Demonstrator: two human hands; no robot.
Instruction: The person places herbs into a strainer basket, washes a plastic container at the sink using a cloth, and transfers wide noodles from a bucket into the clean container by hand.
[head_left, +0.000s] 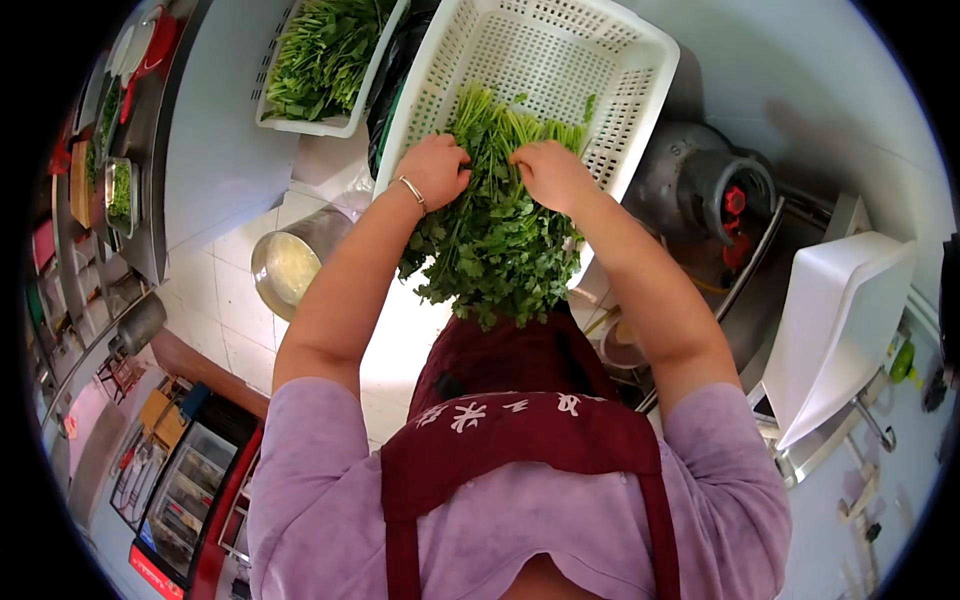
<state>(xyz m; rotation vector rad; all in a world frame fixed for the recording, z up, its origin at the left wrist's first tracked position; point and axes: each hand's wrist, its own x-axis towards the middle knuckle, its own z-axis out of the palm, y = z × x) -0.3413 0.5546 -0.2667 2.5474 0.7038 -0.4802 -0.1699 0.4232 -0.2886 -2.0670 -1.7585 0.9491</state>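
Observation:
A large bunch of leafy green herbs (495,235), coriander by its look, lies over the near edge of a white perforated plastic basket (650,70). Its pale stems point into the basket and its leaves hang towards my apron. My left hand (435,170), with a bracelet at the wrist, has its fingers curled into the stems on the left side. On the right side my right hand (552,175) bends its fingers round the stems. Both sets of fingertips are partly hidden among the greens.
Another white basket (350,122) full of cut greens stands at the upper left. Below it on the tiled floor is a metal pot (265,270) with pale contents. A gas cylinder (690,180) stands to the right, near a white sink-like basin (835,320).

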